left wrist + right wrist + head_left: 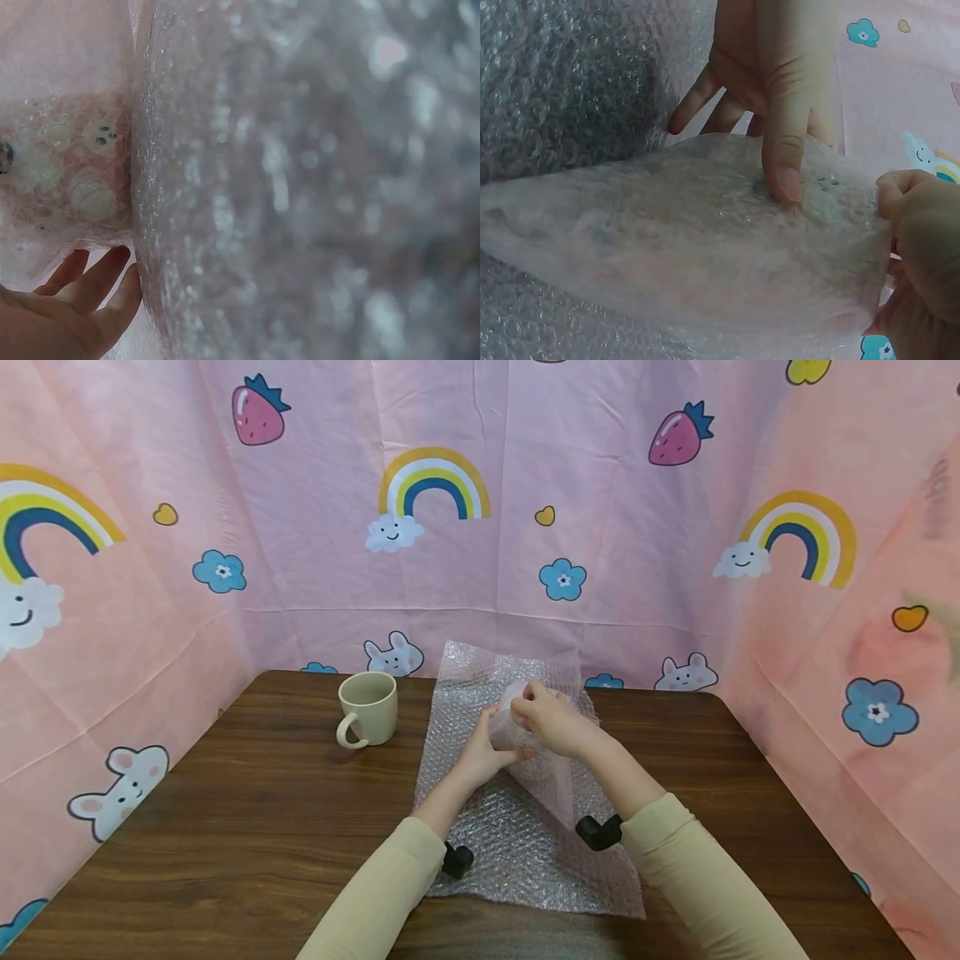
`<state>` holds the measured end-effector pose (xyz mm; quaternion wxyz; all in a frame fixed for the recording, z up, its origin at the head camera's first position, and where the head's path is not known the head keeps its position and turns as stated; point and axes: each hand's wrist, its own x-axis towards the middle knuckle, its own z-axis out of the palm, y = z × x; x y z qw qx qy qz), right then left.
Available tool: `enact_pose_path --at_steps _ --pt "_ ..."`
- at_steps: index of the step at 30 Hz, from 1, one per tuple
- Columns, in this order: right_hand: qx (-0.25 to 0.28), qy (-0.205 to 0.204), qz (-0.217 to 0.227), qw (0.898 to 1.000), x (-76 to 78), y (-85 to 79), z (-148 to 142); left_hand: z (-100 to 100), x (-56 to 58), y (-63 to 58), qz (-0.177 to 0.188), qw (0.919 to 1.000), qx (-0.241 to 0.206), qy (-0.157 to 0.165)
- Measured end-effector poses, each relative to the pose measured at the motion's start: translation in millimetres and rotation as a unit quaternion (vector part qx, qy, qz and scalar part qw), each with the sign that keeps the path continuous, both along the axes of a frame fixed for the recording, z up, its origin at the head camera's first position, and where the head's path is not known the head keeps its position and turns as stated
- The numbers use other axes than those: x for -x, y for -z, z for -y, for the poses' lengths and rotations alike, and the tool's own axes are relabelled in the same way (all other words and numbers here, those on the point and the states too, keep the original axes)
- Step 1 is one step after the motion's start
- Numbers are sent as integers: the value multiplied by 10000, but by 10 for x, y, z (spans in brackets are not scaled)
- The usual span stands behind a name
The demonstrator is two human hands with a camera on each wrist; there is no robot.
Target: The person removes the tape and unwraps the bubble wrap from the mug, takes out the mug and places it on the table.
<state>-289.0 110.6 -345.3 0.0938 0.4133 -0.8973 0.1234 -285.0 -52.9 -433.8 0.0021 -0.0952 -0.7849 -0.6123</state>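
Note:
A bundle (507, 732) in translucent bubble wrap is tilted up over a larger sheet of bubble wrap (517, 860) on the table. Through the layers in the left wrist view, a brownish-pink patterned item (71, 169) with pale round shapes and dark dots shows; its kind stays hidden. My left hand (482, 757) grips the bundle, and its thumb (784, 172) presses across the near side in the right wrist view. At the bundle's upper end, my right hand (549, 718) pinches the wrap with curled fingers. A loose flap of wrap (532, 217) tapers away from the hands.
A pale cream mug (375, 714) stands upright left of the sheet, handle toward the near left. The wooden table (247, 835) ends at a patterned cloth backdrop (517, 468). Black wrist-mounted pieces (598, 832) hang below both sleeves, close over the sheet.

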Motion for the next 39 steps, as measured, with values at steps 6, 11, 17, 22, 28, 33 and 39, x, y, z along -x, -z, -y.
enact_pose_path --at_steps 6,11,17,22,28,33,39 --pt "326 -98 337 9989 14 17 -28 8 0 -4 -101 9999 -30 137" --pt "590 -153 766 9952 12 7 -58 9 3 2 -173 9996 47 199" --pt "802 -271 1248 9886 -4 -46 -102 18 0 -5 -111 9993 274 212" --pt "747 -308 1586 9840 15 -94 -131 20 -6 -27 -84 9991 332 265" --pt "963 -382 2175 9705 46 -166 -180 41 38 -14 -153 9987 332 342" --pt "1474 -315 2554 9550 82 -174 -221 62 78 9 -194 9988 205 392" --pt "1840 -159 2666 9459 79 -117 -211 67 64 11 -130 9990 301 317"
